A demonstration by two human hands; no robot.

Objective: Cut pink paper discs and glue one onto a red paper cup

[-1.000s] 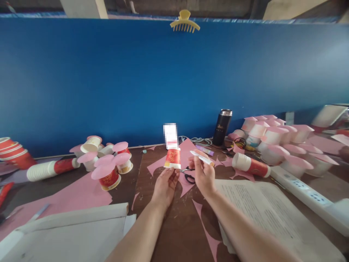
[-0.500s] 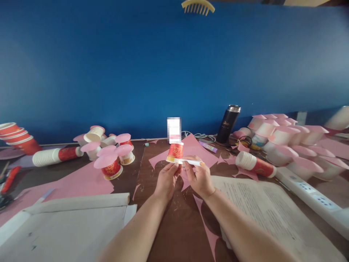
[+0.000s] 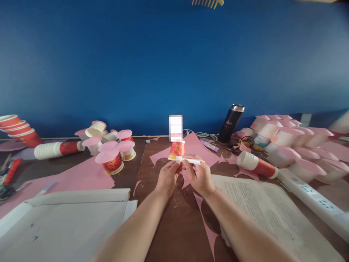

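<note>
Right off, the yellow hair clip [image 3: 207, 3] at the top edge of the frame is mostly cut off now, only the teeth show, and there's a blurred-out patch just above the cup so I can't read whatever that is. Compared to half a second back, my view has tipped down a touch and the hands barely moved. My left hand [image 3: 167, 177] pinches the small red paper cup [image 3: 176, 150] by its bottom rim, dead centre of frame. My right hand [image 3: 198, 175] is closed on a white glue stick [image 3: 191, 160], tip touching the cup's base.
</note>
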